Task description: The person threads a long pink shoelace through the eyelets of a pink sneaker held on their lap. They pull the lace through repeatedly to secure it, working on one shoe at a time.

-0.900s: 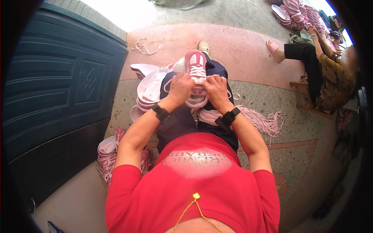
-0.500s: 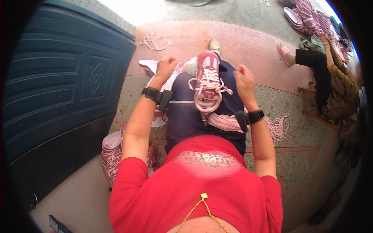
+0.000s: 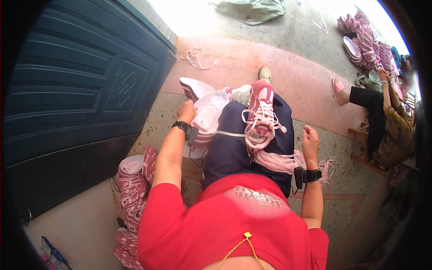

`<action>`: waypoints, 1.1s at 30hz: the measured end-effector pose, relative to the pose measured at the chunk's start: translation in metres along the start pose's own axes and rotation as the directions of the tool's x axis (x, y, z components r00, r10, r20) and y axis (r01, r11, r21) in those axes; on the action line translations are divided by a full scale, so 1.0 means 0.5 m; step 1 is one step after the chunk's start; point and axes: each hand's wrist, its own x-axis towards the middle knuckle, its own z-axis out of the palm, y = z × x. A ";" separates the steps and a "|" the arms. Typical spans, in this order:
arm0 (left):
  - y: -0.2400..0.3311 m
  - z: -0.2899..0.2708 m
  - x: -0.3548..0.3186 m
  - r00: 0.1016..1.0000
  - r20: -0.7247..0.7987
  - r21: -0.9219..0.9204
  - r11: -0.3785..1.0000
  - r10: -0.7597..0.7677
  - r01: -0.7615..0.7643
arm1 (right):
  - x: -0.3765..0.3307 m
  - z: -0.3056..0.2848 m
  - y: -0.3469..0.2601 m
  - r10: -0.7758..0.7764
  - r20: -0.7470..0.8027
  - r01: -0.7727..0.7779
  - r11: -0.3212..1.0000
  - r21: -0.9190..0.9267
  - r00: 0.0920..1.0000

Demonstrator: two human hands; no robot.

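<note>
A pink-and-white sneaker lies on my thighs, toe pointing away, its white laces loosely crossed with loops hanging at both sides. Neither hand touches it. My left hand, fingers curled, is at the edge of the white and pink shoes beside my left leg. Its fingertips are hard to see, so whether it grips anything there is unclear. My right hand is closed with the thumb up, right of my knee, and no object shows in it. Below it, a bundle of pale pink laces lies across my right thigh.
More pink-and-white shoes are piled at my left, near a dark blue door. A loose white lace lies on the floor ahead. Another person sits at the right, near a heap of pink shoes.
Both hands have moved apart and lower, away from the sneaker: the left toward the shoes by my leg, the right outward. The view has shifted, and the sneaker stays on my thighs.
</note>
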 end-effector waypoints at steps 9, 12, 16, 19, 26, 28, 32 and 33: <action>-0.100 -0.130 -0.151 0.863 -0.500 -0.095 0.986 0.071 -0.136 | -0.024 0.135 -0.288 -0.121 0.555 -0.146 0.899 0.412 0.823; -0.078 -0.193 -0.294 0.712 -0.688 -0.090 0.957 0.139 -0.274 | -0.074 0.192 -0.382 -0.362 0.678 -0.167 0.796 0.582 0.640; 0.018 -0.194 -0.451 0.506 -0.763 0.170 0.881 0.402 -0.442 | -0.136 0.200 -0.520 -0.490 0.772 -0.381 0.677 0.630 0.406; 0.096 -0.168 -0.501 0.391 -0.767 0.252 0.799 0.509 -0.546 | -0.141 0.154 -0.549 -0.645 0.654 0.290 0.763 0.577 0.395; 0.112 -0.217 -0.455 0.429 -0.849 -0.214 0.542 0.309 -0.813 | -0.042 0.096 -0.293 -0.308 0.726 -0.357 0.712 0.604 0.615; 0.118 -0.153 -0.386 0.609 -0.711 -0.330 0.597 0.352 -0.731 | -0.051 0.039 -0.278 -0.340 0.757 -0.511 0.577 0.637 0.558; 0.166 -0.102 -0.368 0.835 -0.143 -0.547 0.661 0.531 -0.514 | -0.141 -0.020 -0.319 -0.541 0.601 -0.418 0.433 0.799 0.589; 0.173 -0.076 -0.364 0.825 -0.030 -0.567 0.670 0.564 -0.478 | -0.114 0.007 -0.298 -0.455 0.672 -0.552 0.385 0.740 0.584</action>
